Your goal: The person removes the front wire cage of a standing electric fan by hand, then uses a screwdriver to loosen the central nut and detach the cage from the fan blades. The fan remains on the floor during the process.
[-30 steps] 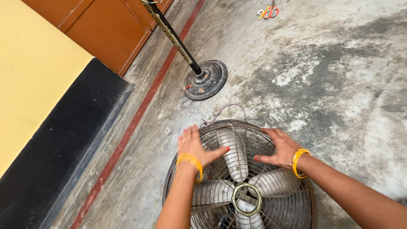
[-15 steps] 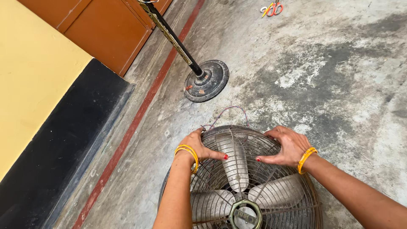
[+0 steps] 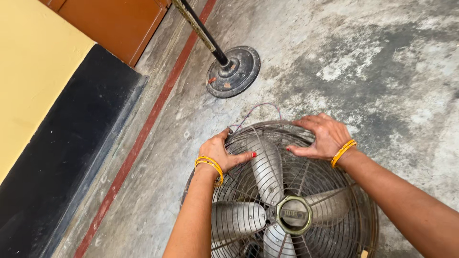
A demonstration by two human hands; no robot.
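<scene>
A round fan head lies face-up on the concrete floor, its rusty wire grille (image 3: pixel 330 224) covering grey metal blades (image 3: pixel 265 165) and a round centre cap (image 3: pixel 293 214). My left hand (image 3: pixel 221 150) grips the far left rim of the grille, thumb resting on the wires. My right hand (image 3: pixel 322 135) grips the far right rim, fingers curled over the edge. Both wrists wear yellow bangles. A thin wire loop (image 3: pixel 260 111) sticks out from behind the fan.
A black fan stand with a round base (image 3: pixel 234 71) and a slanted pole (image 3: pixel 198 26) stands just beyond the fan. A yellow and black wall (image 3: pixel 43 119) and a brown door (image 3: pixel 119 24) run along the left, with a red floor stripe (image 3: pixel 143 138).
Both hands went from lying flat on the grille to gripping its far rim. The view shifted so the fan shows more fully, and the scissors at the top are out of frame.
</scene>
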